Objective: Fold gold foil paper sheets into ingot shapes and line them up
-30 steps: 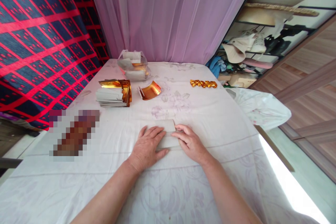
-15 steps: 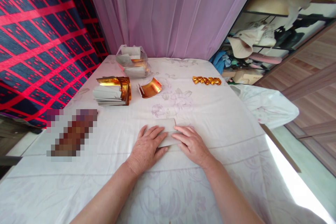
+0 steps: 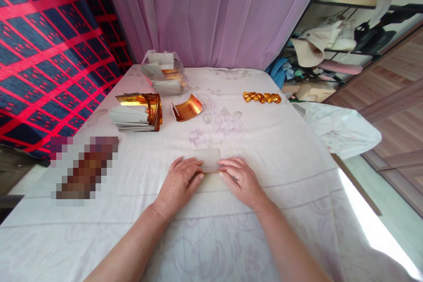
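Left hand (image 3: pixel 177 183) and right hand (image 3: pixel 243 181): both grips pinch near edge of thin pale-grey rectangular paper sheet (image 3: pixel 207 157), lying between them on white floral cloth-covered counter (image 3: pixel 280 145). Beyond left hand: thick stack of grey-and-gold foil papers (image 3: pixel 132 116). Farther right: crinkled shiny gold foil strip (image 3: pixel 261 97).

The left hand (image 3: pixel 178 179) and right hand (image 3: pixel 240 181) now pinch the paper (image 3: pixel 209 157), whose near edge has drawn back from the person.
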{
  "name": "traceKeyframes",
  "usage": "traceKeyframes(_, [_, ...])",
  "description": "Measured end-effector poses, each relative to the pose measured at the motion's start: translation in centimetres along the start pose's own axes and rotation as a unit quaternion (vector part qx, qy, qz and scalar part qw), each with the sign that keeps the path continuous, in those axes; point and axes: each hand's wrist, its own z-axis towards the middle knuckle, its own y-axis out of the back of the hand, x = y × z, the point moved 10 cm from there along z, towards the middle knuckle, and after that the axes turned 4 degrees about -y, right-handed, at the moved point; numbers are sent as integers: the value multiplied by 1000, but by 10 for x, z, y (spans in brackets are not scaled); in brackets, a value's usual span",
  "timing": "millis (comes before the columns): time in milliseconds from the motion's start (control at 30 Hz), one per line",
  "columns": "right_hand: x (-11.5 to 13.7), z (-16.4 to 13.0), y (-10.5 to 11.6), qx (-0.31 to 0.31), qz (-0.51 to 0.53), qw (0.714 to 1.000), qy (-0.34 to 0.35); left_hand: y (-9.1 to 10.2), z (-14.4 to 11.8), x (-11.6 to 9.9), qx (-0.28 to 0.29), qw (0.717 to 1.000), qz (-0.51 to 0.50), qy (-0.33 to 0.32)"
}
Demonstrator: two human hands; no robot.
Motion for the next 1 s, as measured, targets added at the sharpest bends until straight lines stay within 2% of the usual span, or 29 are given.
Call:
traceKeyframes(133, [-3,2,1,-31,1,999,-37,7,1,2,-36,999,7,6])
traceKeyframes(467, [-3,5,4,-81,-16,994,-70,10,0,-5,-66,997,45,-23])
traceKeyframes(567, [-4,5,3,-83,-24,993,-76,14,-2,-14,-85,992,82,-49])
traceKeyframes(700, [-4,6,3,-85,-22,993,-80,23,-4,-36,-109,981,137,-88])
traceKeyframes(867, [-4,7,2,-81,-21,993,-82,11,-8,-63,-66,978,118,-159])
traceKeyframes(1000, [-5,7,2,-80,-21,993,-81,-5,-9,-58,-25,979,139,-145])
